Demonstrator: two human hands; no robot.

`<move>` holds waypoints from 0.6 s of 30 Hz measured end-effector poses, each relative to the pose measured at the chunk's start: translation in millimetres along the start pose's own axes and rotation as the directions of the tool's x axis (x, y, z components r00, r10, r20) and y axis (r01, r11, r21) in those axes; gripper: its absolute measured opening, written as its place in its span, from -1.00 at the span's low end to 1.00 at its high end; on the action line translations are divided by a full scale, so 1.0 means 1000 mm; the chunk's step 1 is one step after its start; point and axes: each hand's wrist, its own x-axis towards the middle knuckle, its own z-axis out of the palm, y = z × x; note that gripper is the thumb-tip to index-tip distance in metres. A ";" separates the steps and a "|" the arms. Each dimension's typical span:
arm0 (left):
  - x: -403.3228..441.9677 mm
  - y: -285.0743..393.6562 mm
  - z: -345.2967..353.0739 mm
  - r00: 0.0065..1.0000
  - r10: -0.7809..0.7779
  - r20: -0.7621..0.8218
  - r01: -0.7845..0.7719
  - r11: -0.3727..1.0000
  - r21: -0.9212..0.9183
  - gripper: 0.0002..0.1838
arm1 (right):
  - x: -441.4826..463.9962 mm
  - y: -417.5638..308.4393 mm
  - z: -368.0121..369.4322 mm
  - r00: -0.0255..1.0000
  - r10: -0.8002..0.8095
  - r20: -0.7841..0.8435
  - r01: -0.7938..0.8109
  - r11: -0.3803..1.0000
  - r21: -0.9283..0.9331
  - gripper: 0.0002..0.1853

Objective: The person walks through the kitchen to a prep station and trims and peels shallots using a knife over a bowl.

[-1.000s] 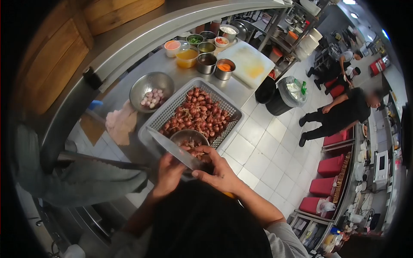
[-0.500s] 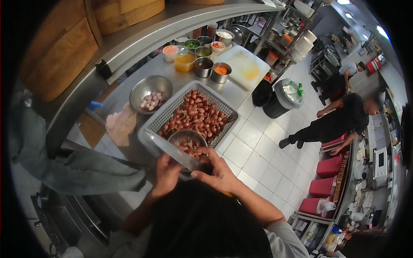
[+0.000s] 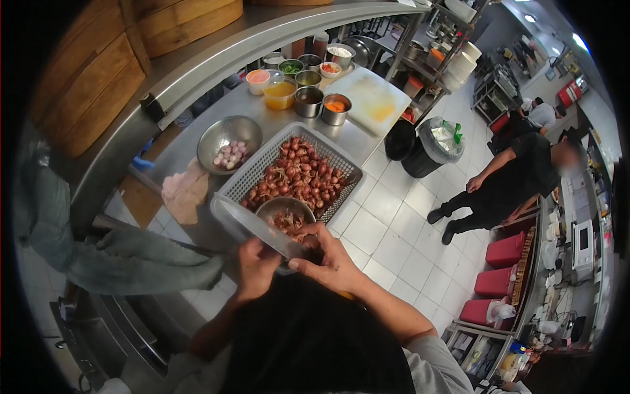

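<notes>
A broad-bladed knife [image 3: 252, 226] points up and left over the near edge of a grey perforated basket [image 3: 226, 192]. My right hand [image 3: 333, 262] is closed around its handle end, thumb along the near side. Close under the blade, my left hand [image 3: 257, 268] has its fingers bent together; whatever they pinch is hidden. Red-skinned shallots [image 3: 305, 172] fill much of the basket. Among them sits a metal bowl [image 3: 260, 209] with reddish-brown skins [image 3: 287, 222]. Left of the basket, a steel bowl [image 3: 211, 139] contains peeled shallots [image 3: 230, 156].
A pinkish cloth [image 3: 186, 192] lies on the steel table. Beyond the basket stand several ingredient tubs [image 3: 281, 95] and a white cutting board [image 3: 371, 98]. A lined bin [image 3: 423, 157] is on the tiled floor, with a person in black [image 3: 525, 167] farther right.
The knife blade has tilted slightly, showing a wider face, while both hands stay almost in place. The person in black has shifted and turned at the right.
</notes>
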 end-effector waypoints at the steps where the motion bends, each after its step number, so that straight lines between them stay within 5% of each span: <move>1: 0.000 0.002 0.003 1.000 0.004 -0.010 -0.004 1.000 -0.013 -0.67 | 0.001 0.000 0.000 1.000 0.009 0.006 -0.009 1.000 0.001 -0.47; 3: -0.002 0.009 0.010 1.000 0.008 -0.030 -0.009 0.999 -0.037 -0.69 | 0.002 0.001 -0.001 1.000 0.028 0.015 -0.028 1.000 0.004 -0.51; 7: -0.011 0.002 0.011 0.998 0.005 0.062 -0.018 0.979 0.205 -0.63 | 0.006 0.012 -0.002 0.996 0.084 -0.033 -0.072 0.960 0.270 -0.62; 9: -0.009 0.000 0.012 0.998 -0.016 0.059 0.008 0.992 0.128 -0.62 | 0.011 0.010 -0.009 0.978 0.208 0.003 -0.182 0.848 0.498 -0.67; 14: 0.011 0.005 0.001 0.990 -0.142 -0.003 0.131 0.918 -0.375 -0.62 | 0.017 0.033 -0.024 0.944 0.320 0.084 -0.312 0.775 0.549 -0.67; 18: 0.011 -0.011 -0.015 0.995 -0.095 -0.006 0.090 0.955 -0.284 -0.65 | 0.016 0.042 -0.015 0.937 0.351 0.002 -0.300 0.797 0.524 -0.70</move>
